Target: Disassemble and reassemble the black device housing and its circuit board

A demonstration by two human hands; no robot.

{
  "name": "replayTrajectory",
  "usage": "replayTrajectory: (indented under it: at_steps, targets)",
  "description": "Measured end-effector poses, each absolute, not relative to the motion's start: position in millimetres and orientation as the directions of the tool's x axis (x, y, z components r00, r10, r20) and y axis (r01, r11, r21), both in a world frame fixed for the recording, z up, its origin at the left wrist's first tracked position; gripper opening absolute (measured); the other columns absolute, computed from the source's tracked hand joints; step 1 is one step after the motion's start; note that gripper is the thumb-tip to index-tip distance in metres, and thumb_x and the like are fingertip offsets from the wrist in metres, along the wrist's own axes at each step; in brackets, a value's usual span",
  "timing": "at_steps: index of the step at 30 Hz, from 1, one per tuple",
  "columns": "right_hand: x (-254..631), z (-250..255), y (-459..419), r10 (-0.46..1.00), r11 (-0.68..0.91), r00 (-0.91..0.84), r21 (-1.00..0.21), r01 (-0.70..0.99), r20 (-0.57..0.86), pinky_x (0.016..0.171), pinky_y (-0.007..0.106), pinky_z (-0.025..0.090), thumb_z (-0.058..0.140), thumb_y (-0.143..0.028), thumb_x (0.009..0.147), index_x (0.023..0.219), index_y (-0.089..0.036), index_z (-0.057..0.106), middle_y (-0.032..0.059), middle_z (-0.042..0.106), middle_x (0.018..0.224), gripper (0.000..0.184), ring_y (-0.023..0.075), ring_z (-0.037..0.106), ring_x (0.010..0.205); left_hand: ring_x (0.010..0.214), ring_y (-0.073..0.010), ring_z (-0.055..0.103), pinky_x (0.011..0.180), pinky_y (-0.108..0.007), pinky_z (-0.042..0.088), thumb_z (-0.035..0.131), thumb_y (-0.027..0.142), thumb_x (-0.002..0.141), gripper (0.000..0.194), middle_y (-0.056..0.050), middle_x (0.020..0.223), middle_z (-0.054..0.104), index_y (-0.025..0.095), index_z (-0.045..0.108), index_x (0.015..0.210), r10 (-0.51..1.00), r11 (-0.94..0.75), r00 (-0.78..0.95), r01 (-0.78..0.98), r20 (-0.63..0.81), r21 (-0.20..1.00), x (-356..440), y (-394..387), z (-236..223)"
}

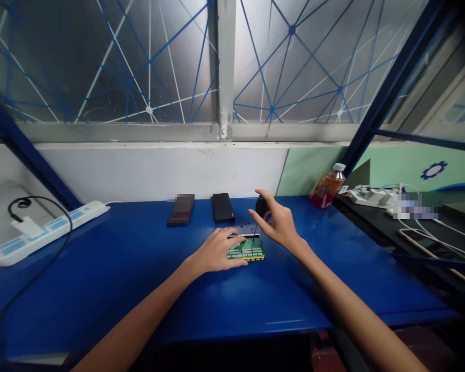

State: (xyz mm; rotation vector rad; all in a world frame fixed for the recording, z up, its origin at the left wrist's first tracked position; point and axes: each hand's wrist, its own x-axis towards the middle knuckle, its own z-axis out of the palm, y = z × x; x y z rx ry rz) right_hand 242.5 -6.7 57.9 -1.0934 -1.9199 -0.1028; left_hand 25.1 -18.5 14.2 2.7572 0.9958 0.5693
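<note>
A green circuit board (251,250) with yellow parts along its near edge lies flat on the blue table. My left hand (220,250) grips its left side, thumb at the near edge and fingers over the far part. Above the board, my right hand (279,222) is closed round the dark handle of a screwdriver (261,206). The screwdriver stands nearly upright, its thin shaft reaching down to the board's far part. Whether its tip sits in a screw is too small to tell. Just behind the board is a grey metal plate (246,228) with small holes, partly hidden by my left hand.
Two dark flat boxes, one on the left (181,209) and one black (222,207), lie near the wall. A drink bottle (328,186) leans at the back right. A white power strip (50,232) with a black cable runs along the left side.
</note>
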Motion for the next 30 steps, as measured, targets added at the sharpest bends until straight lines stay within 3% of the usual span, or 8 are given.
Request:
replayTrajectory:
  at_steps: [4, 12, 18, 23, 30]
  targets:
    - [242.0, 57.2, -6.6, 0.675, 0.609, -0.226, -0.357, 0.708, 0.703, 0.059, 0.028, 0.048, 0.048, -0.031, 0.091, 0.141, -0.022, 0.034, 0.0020, 0.065, 0.085, 0.053, 0.0128, 0.056, 0.053, 0.115, -0.0311, 0.054, 0.098, -0.048, 0.043, 0.069, 0.056, 0.078, 0.059, -0.013, 0.126, 0.058, 0.019, 0.060, 0.123, 0.631, -0.776, 0.709, 0.575, 0.316, 0.260, 24.3, -16.9, 11.2]
    - [240.1, 50.3, -2.3, 0.683, 0.586, -0.207, -0.357, 0.727, 0.701, 0.056, 0.026, 0.044, 0.054, -0.042, 0.090, 0.136, -0.021, 0.040, -0.0011, 0.058, 0.069, 0.053, 0.0154, 0.058, 0.057, 0.118, -0.0316, 0.053, 0.099, -0.049, 0.042, 0.067, 0.058, 0.078, 0.058, -0.013, 0.128, 0.057, 0.022, 0.060, 0.124, 0.629, -0.777, 0.708, 0.568, 0.321, 0.271, 24.4, -15.3, 7.7]
    - [238.9, 52.1, -4.5, 0.713, 0.598, -0.228, -0.406, 0.691, 0.663, 0.055, 0.025, 0.042, 0.047, -0.034, 0.092, 0.144, -0.021, 0.031, -0.0002, 0.060, 0.074, 0.055, 0.0131, 0.054, 0.052, 0.116, -0.0312, 0.054, 0.099, -0.048, 0.042, 0.068, 0.056, 0.078, 0.060, -0.013, 0.127, 0.057, 0.019, 0.061, 0.124, 0.638, -0.770, 0.708, 0.580, 0.303, 0.266, 24.8, -17.9, 13.0]
    - [243.6, 51.6, 0.4, 0.695, 0.619, -0.251, -0.383, 0.686, 0.674, 0.058, 0.026, 0.043, 0.054, -0.040, 0.090, 0.141, -0.022, 0.036, -0.0035, 0.054, 0.065, 0.057, 0.0138, 0.054, 0.055, 0.116, -0.0305, 0.054, 0.098, -0.047, 0.042, 0.067, 0.056, 0.079, 0.058, -0.013, 0.127, 0.058, 0.020, 0.059, 0.125, 0.635, -0.773, 0.712, 0.579, 0.301, 0.261, 24.5, -18.0, 12.6]
    - [243.7, 54.6, -4.1, 0.694, 0.605, -0.248, -0.361, 0.710, 0.675, 0.059, 0.028, 0.045, 0.058, -0.043, 0.086, 0.139, -0.020, 0.038, -0.0031, 0.058, 0.065, 0.061, 0.0151, 0.059, 0.056, 0.116, -0.0318, 0.054, 0.097, -0.049, 0.042, 0.065, 0.057, 0.080, 0.058, -0.013, 0.128, 0.057, 0.021, 0.059, 0.125, 0.630, -0.777, 0.714, 0.574, 0.307, 0.258, 24.4, -17.1, 11.1]
